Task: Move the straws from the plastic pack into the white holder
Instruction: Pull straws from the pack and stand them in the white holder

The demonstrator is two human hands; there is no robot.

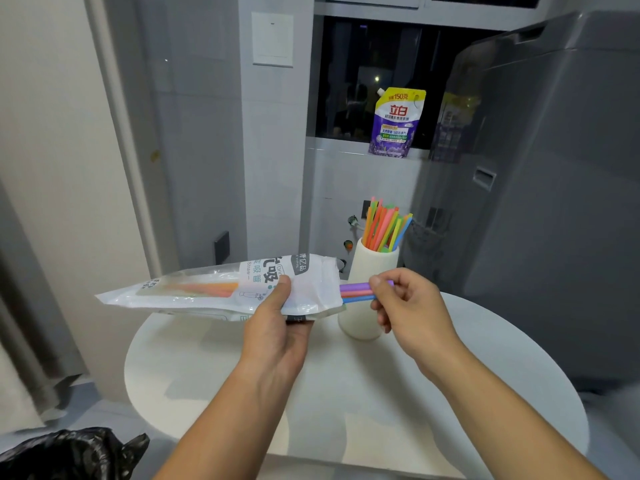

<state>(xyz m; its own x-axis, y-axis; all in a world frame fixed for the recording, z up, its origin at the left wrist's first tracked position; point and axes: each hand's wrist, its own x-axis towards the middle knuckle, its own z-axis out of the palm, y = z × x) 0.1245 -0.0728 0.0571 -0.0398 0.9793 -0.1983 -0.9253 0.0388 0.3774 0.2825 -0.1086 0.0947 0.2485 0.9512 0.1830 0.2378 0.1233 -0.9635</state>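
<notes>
White and cylindrical, the ceramic-looking holder (367, 271) stands on the round white table (346, 393) with a bunch of bright plastic straws (384, 226) upright inside it. Just in front of the holder, the left hand (277, 327) grips the clear printed plastic pack (221, 289), held roughly level, thumb pressed on top. The right hand (412, 306) pinches purple, pink and blue straws (355, 292) poking from the pack's open end beside the holder.
</notes>
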